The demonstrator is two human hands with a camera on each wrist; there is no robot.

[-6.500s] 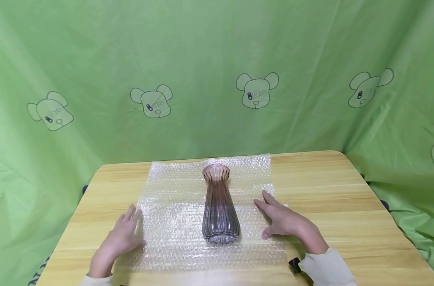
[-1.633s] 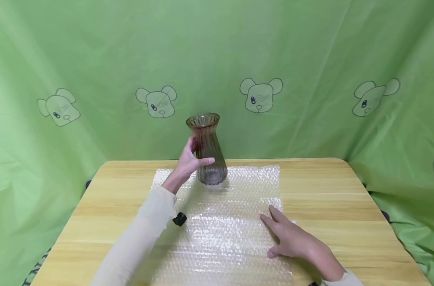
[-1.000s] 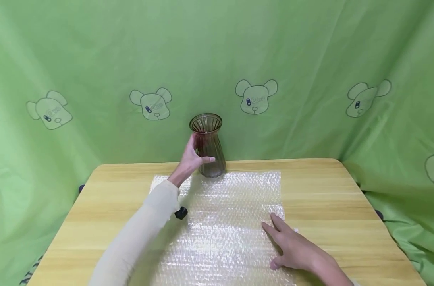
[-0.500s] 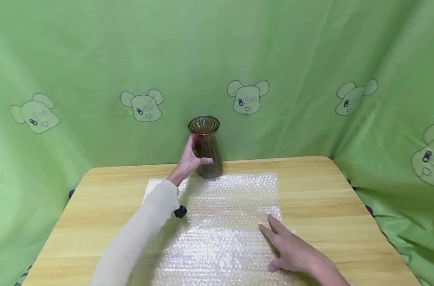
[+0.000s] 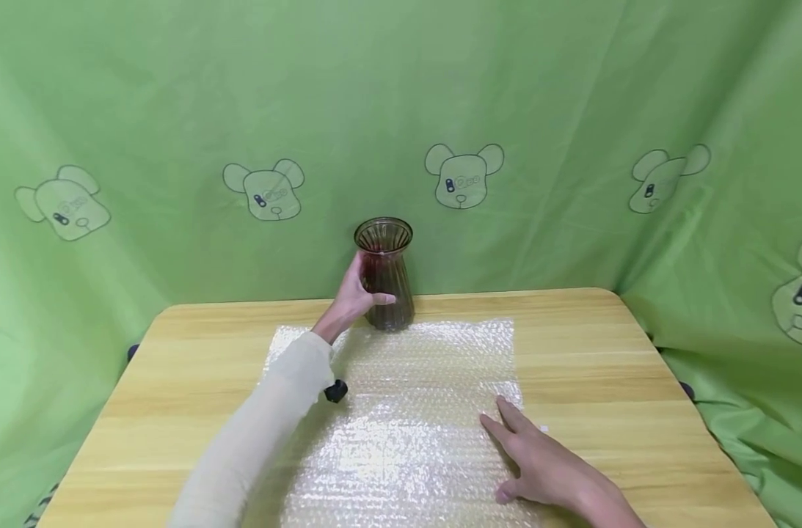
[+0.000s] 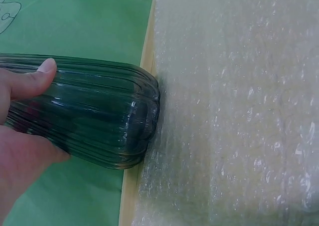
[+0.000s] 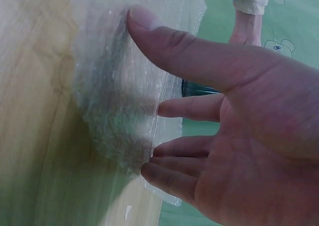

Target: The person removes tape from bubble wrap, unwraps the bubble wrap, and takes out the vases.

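Note:
A ribbed glass vase [image 5: 389, 290] with a flared rim stands upright at the far edge of the bubble wrap [image 5: 434, 367]. My left hand [image 5: 353, 299] grips it round the body from the left, thumb across the front; the fingers behind are mostly hidden. In the left wrist view the base of the vase [image 6: 114, 111] is right at the wrap's edge. My right hand [image 5: 539, 462] rests with spread fingers on the right edge of the wrap, as the right wrist view also shows, the fingertips [image 7: 164, 109] touching the film.
The wooden table [image 5: 605, 367] lies under the wrap. A green curtain [image 5: 546, 95] printed with bear heads hangs close behind the table and at both sides. A small white scrap [image 5: 544, 428] lies by the right hand. A black wrist camera [image 5: 336, 391] hangs under the left sleeve.
Earlier the vase lay on its side mid-wrap with both hands apart from it. The left hand then gripped it, raised it upright and carried it to the far edge. Over the last second little moves.

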